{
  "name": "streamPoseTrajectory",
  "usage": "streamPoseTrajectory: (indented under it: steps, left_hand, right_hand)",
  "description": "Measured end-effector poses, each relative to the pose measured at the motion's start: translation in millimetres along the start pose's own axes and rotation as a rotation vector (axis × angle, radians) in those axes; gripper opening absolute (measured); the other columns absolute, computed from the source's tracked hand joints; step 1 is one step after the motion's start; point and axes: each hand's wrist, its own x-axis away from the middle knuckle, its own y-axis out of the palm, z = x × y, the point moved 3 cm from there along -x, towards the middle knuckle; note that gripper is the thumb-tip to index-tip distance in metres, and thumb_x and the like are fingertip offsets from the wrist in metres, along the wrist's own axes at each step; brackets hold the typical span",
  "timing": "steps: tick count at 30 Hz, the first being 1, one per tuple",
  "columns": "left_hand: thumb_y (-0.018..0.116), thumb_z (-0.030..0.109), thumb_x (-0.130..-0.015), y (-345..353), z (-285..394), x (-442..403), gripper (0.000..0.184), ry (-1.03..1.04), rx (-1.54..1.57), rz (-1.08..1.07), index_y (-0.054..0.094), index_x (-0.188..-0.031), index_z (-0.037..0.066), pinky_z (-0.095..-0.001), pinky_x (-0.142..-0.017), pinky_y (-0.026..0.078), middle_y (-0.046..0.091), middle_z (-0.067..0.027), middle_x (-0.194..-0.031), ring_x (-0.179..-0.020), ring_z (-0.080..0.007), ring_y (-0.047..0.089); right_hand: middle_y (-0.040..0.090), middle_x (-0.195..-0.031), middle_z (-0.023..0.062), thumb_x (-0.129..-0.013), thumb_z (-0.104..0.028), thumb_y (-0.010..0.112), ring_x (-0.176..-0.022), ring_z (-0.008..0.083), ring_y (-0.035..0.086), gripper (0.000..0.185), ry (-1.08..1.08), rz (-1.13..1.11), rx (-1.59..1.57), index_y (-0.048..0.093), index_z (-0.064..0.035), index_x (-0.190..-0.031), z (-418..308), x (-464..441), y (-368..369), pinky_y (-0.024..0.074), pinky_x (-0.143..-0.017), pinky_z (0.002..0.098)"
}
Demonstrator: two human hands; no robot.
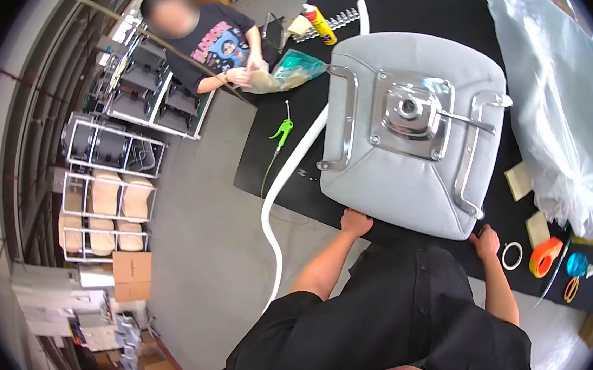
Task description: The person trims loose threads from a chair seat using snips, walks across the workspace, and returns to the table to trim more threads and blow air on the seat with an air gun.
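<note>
A grey padded chair seat (353, 183) lies underside up on the black table (248, 174). Bolted at its centre is a shiny metal plate (389, 133) with a lever; curved metal brackets flank it on both sides. My left hand (357, 223) rests at the table's near edge, just below the seat's lower left part, its fingers mostly hidden. Near the seat's lower right corner, my right hand (487, 242) touches the same edge, its fingertips not clearly visible.
Another person (220, 44) handles a plastic bag (288, 73) at the upper left. A green air gun (283, 133), white hose (279, 183) and yellow spray can (319, 23) lie left. Right are a large plastic-wrapped item (561, 102), orange tape (545, 256) and a white ring (512, 255).
</note>
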Motion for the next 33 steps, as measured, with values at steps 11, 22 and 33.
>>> streamPoseTrajectory:
  steps: [11,22,33]
  left_hand:
    - [0.059,0.038,-0.081,2.5,1.8,-5.0,0.055,-0.005,0.067,0.050,0.061,-0.128,0.009,-0.0452,-0.095,0.052,0.061,-0.0157,-0.130,-0.114,-0.0401,0.058]
    - [0.055,0.038,-0.084,-8.7,7.5,-1.9,0.052,0.004,0.094,0.019,0.061,-0.129,0.013,-0.0450,-0.097,0.048,0.060,-0.0140,-0.132,-0.118,-0.0392,0.057]
    - [0.054,0.039,-0.085,-2.0,4.0,-4.0,0.054,0.028,0.132,0.015,0.059,-0.133,0.015,-0.0445,-0.099,0.047,0.060,-0.0138,-0.134,-0.120,-0.0397,0.056]
  right_hand:
    - [0.065,-0.054,0.0135,-0.067,-0.030,0.089,-0.047,0.0249,0.066,0.040,0.180,-0.270,0.065,0.065,0.0022,-0.060,-2.4,-35.2,-11.2,0.0555,-0.051,0.0372]
    - [0.064,-0.052,0.0110,-0.069,-0.033,0.089,-0.043,0.0213,0.064,0.044,0.216,-0.314,-0.004,0.064,0.0022,-0.058,-12.6,-28.3,-22.5,0.0533,-0.045,0.0344]
    - [0.063,-0.051,0.0086,-0.073,-0.032,0.085,-0.043,0.0194,0.063,0.042,0.182,-0.388,-0.020,0.065,0.0002,-0.054,-0.9,-37.9,-16.1,0.0509,-0.043,0.0325]
